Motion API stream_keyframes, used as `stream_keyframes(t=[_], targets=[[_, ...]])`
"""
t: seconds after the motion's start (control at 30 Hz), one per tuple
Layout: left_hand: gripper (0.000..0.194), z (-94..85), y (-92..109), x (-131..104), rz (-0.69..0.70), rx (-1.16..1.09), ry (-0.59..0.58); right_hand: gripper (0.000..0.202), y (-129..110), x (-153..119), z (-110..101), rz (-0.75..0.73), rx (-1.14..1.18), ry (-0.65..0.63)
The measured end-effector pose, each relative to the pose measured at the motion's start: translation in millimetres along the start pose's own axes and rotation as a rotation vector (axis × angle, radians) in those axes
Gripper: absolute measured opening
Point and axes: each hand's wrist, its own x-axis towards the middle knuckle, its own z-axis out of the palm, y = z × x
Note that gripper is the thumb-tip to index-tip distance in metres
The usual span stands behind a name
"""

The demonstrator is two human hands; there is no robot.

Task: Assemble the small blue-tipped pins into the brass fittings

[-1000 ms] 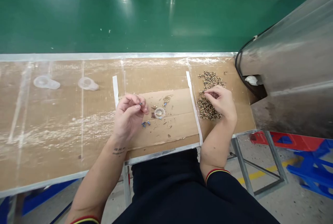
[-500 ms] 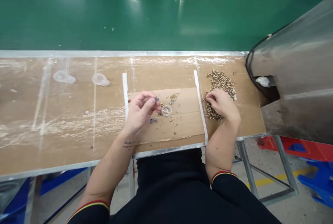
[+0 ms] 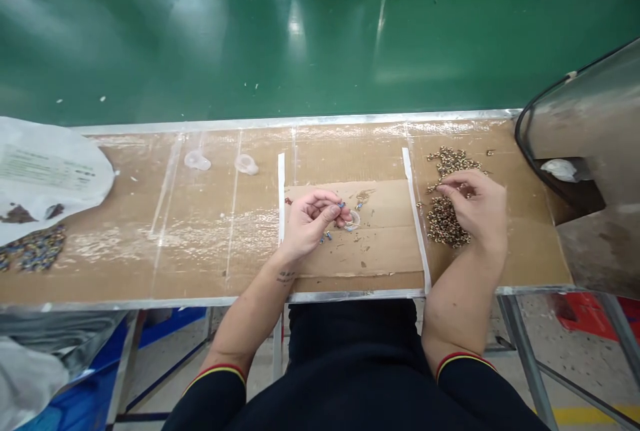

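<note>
My left hand (image 3: 315, 223) is closed in a pinch over the cardboard sheet (image 3: 385, 251), with a small blue part (image 3: 342, 205) between thumb and fingertips. Just beyond those fingers sits a small clear round dish (image 3: 354, 219), partly hidden by them. A few blue-and-brass pieces (image 3: 327, 236) lie on the cardboard beside the hand. Over a pile of small brass-coloured parts (image 3: 447, 221) on the right, my right hand (image 3: 477, 207) has thumb and index finger pressed together. What is in that pinch, if anything, is too small to make out.
White strips (image 3: 416, 217) border the cardboard. Two translucent plastic pieces (image 3: 197, 160) lie left on the bench, with a white bag (image 3: 55, 164) and blue-and-brass parts (image 3: 45, 247) farther left. A metal housing (image 3: 615, 124) with a black cable stands right; a green surface (image 3: 340, 51) runs behind.
The view has shifted, bringing the white bag and the far bench in sight. My left hand keeps its pinch on the blue part; my right hand stays pinched at the brass pile.
</note>
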Motion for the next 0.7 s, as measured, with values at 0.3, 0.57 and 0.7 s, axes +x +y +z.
stream_keyframes(t=[0.3,0.57,0.7], targets=[[0.018,17.3,-12,-6,0.204,0.068,-0.036,0.025,-107,-36,70,-0.232,0.735,0.018],[0.022,20.5,-12,-9,0.261,0.123,0.046,0.024,-110,-44,78,-0.201,0.751,-0.072],[0.026,20.7,-12,-10,0.252,0.158,0.056,0.018,-111,-43,78,-0.214,0.741,-0.105]])
